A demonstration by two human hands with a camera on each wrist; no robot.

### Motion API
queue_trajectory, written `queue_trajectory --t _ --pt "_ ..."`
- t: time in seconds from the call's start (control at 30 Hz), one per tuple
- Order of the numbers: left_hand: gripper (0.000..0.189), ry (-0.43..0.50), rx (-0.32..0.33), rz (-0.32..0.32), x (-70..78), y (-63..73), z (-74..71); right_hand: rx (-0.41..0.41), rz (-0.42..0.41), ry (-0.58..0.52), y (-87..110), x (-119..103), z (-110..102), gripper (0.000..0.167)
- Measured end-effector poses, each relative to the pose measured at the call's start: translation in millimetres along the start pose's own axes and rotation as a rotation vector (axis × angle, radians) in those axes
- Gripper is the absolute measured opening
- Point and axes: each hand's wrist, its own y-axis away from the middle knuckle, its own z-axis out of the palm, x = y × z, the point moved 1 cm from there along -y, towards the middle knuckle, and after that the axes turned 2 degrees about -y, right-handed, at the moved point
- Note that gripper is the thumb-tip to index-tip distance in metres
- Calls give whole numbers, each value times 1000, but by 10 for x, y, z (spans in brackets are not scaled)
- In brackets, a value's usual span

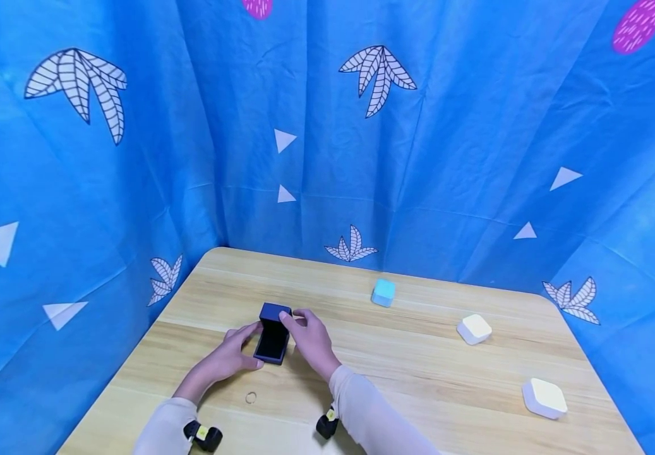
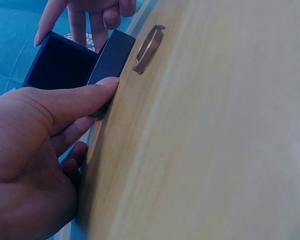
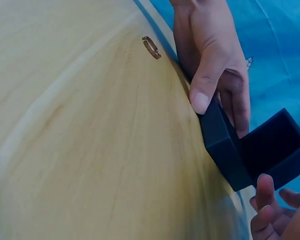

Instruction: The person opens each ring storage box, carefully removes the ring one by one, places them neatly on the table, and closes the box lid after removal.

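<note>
A dark blue ring box (image 1: pixel 273 344) stands on the table with its lid (image 1: pixel 275 312) raised and a black inside showing. My left hand (image 1: pixel 226 359) grips the base from the left, its thumb on the front wall, as the left wrist view also shows. At the right edge of the lid, my right hand (image 1: pixel 312 341) holds on with thumb and finger; its other fingers are loosely bent in the right wrist view. A thin ring (image 1: pixel 251 397) lies on the wood in front of the box, apart from both hands, and looks copper-coloured in the left wrist view.
On the wooden table (image 1: pixel 418 385) a light blue block (image 1: pixel 383 293) sits toward the back. Two white blocks, one farther back (image 1: pixel 474 329) and one nearer (image 1: pixel 544 399), lie at the right. A blue patterned curtain (image 1: pixel 333 126) hangs behind and along the sides.
</note>
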Motion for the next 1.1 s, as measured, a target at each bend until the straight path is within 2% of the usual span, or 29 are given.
queue_trajectory --t 0.33,0.7,1.1 --pt "95 9 -2 -9 12 -10 2 -9 10 -32 28 1 19 73" --pt "95 0 -2 -11 4 -31 1 25 -50 15 53 51 61 70" --pt "94 -8 -7 -34 -13 -30 -13 -10 -90 -21 46 122 82 67"
